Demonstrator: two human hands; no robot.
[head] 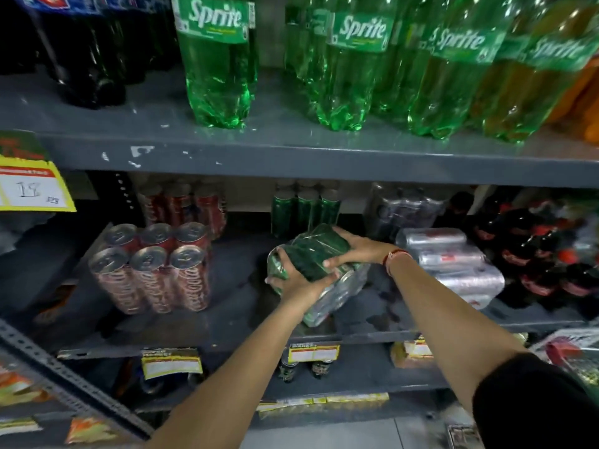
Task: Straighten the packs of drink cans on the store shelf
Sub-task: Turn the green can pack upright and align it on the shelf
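While two hands grip one green can pack [319,254], six red cans [155,264] stand beside

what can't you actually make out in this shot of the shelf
- Head view: the brand on the green can pack is unreadable; both hands, left hand and right hand, and glare on the wrap cover it.
- Price tags on the shelf edge: print is too blurred and small.
- Silver can pack: label too blurred to read.
- Rear green cans: in shadow under the upper shelf, count unclear.
- Dark bottles: blurred near the right frame edge.
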